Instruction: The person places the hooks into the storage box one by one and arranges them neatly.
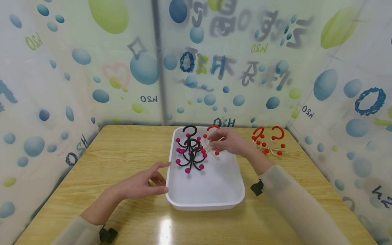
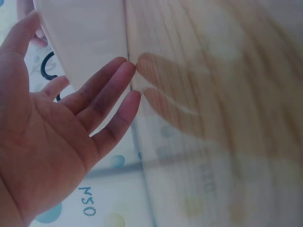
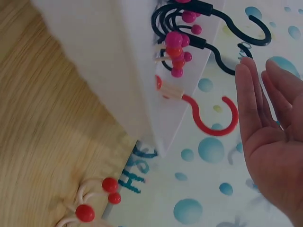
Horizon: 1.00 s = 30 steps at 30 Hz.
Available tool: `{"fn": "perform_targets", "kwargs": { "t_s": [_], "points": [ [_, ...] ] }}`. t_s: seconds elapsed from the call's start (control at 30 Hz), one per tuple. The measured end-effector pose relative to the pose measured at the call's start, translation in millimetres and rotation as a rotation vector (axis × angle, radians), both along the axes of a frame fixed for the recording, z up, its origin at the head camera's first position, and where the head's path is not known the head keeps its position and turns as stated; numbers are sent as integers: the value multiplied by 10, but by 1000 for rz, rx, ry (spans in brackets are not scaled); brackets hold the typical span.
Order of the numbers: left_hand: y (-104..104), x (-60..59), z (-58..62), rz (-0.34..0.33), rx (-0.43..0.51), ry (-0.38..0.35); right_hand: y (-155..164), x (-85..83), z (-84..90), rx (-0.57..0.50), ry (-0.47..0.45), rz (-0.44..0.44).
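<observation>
A white tray (image 1: pixel 211 190) stands on the table. My left hand (image 1: pixel 139 183) is at its left side, thumb and index finger touching the rim and the other fingers loosely bent. Inside, at the far left, black multi-arm hanger hooks (image 1: pixel 192 157) with magenta ball tips stand close together. Beside them is a beige multi-arm hanger hook with a red top (image 3: pixel 215 131) and red balls, partly hidden by my right hand (image 1: pixel 228 141) in the head view. In the right wrist view that hand's fingers are fairly straight, apart from the red top, with nothing held.
Two more beige hanger hooks with red tops (image 1: pixel 277 132) stand on the wooden table (image 1: pixel 128 146) right of the tray, near the far edge. A patterned curtain-like wall (image 1: pixel 122 102) closes off the back and both sides.
</observation>
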<state>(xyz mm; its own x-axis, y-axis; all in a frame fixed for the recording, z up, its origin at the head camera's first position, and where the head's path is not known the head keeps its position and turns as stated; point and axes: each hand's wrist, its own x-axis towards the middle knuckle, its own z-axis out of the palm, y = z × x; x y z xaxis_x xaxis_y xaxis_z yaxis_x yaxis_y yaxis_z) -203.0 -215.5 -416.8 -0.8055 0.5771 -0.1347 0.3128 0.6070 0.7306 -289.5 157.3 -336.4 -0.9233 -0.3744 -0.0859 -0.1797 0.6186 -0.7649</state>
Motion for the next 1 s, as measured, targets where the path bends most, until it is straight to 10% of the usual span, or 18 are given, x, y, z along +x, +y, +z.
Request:
{"fn": "perform_targets", "kwargs": {
  "t_s": [1.0],
  "points": [
    [8, -5, 4, 10, -8, -17, 1572, 417, -240, -61, 49, -157]
  ]
}}
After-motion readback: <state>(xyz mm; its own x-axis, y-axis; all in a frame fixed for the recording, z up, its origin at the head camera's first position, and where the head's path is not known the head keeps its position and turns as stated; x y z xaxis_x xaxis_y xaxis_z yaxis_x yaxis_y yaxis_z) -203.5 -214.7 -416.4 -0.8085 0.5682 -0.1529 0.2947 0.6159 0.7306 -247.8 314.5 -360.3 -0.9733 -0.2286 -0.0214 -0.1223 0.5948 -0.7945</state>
